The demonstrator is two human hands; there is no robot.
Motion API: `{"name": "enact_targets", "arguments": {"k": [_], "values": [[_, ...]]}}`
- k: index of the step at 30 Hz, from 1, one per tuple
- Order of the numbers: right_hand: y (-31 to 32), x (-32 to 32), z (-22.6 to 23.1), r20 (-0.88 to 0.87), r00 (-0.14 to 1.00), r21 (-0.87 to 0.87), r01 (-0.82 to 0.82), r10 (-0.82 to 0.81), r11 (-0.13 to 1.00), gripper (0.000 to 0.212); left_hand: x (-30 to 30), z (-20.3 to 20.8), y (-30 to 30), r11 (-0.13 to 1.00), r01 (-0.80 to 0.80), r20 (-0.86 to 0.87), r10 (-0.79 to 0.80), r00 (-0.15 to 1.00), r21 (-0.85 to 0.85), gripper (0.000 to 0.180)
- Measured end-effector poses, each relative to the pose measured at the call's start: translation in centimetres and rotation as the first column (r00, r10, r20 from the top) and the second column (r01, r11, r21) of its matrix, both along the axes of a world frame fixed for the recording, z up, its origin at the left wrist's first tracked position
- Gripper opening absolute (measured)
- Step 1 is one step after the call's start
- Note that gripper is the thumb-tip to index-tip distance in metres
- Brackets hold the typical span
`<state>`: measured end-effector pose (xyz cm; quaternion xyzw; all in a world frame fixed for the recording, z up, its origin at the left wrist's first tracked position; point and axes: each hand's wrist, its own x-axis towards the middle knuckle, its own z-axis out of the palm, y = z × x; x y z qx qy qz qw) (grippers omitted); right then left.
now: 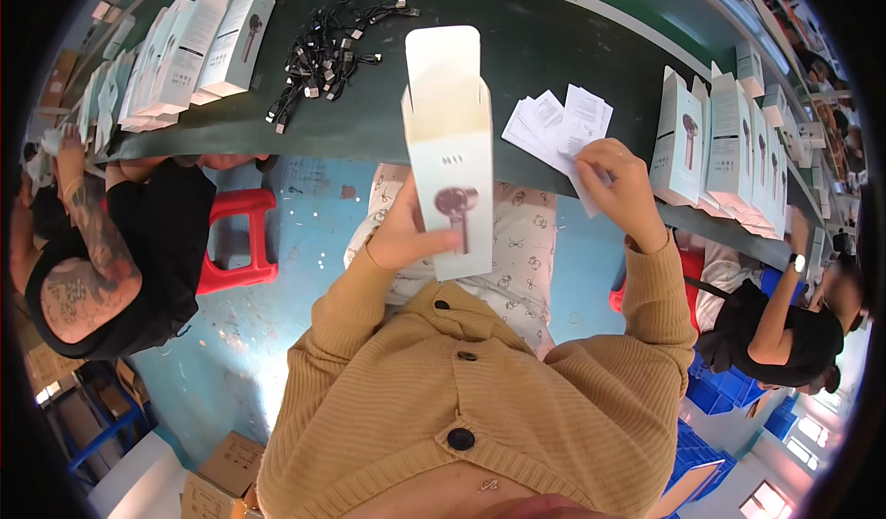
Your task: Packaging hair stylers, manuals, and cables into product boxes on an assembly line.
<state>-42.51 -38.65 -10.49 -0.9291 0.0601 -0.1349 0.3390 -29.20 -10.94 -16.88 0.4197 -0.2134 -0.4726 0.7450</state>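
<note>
My left hand (pixel 406 228) is wrapped round the lower part of a tall white carton (pixel 450 173) with a dark handheld device printed on its front. The carton stands upright before my lap, its top flap raised and its mouth uncovered. At the table's near edge, my right hand (pixel 620 187) pinches a folded white leaflet (pixel 589 187) between thumb and fingers. That leaflet hangs partly past the edge. Beside the hand, a loose fanned pile of white leaflets (pixel 544 127) lies on the dark table.
Black cables (pixel 321 62) with metal plugs lie heaped on the dark green table (pixel 443 2). Rows of similar cartons stand at left (pixel 189 53) and right (pixel 729 141). A person (pixel 120 251) sits on each side; a red stool (pixel 240 242) is at left.
</note>
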Motion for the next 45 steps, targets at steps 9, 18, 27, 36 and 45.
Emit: {"name": "enact_targets", "arguments": {"k": [9, 18, 27, 36, 45], "values": [[-0.1, -0.2, 7.1, 0.391, 0.827, 0.240, 0.332, -0.404, 0.912, 0.013, -1.2, 1.7, 0.4, 0.981, -0.060, 0.319, -0.002, 0.948, 0.184, 0.100], [4.3, 1.3, 13.1, 0.260, 0.941, 0.358, 0.114, -0.216, 0.927, 0.015, -0.6, 2.6, 0.5, 0.982, 0.086, 0.331, -0.138, 0.934, 0.166, 0.099], [7.7, 8.2, 10.0, 0.091, 0.960, 0.116, -0.275, 0.265, 0.954, 0.024, 0.1, 1.5, 3.8, 0.980, 0.051, 0.295, -0.107, 0.950, 0.192, 0.101], [3.5, 27.0, -1.6, 0.046, 0.997, -0.358, 0.077, -0.065, 0.931, 0.032, 0.2, -1.1, 5.8, 0.990, 0.026, 0.283, -0.064, 0.957, 0.135, 0.102], [1.2, 23.3, 1.1, -0.056, 0.997, -0.015, -0.050, 0.049, 0.999, 0.020, 0.9, -1.1, 6.2, 0.986, -0.133, 0.202, 0.111, 0.973, 0.098, 0.098]]}}
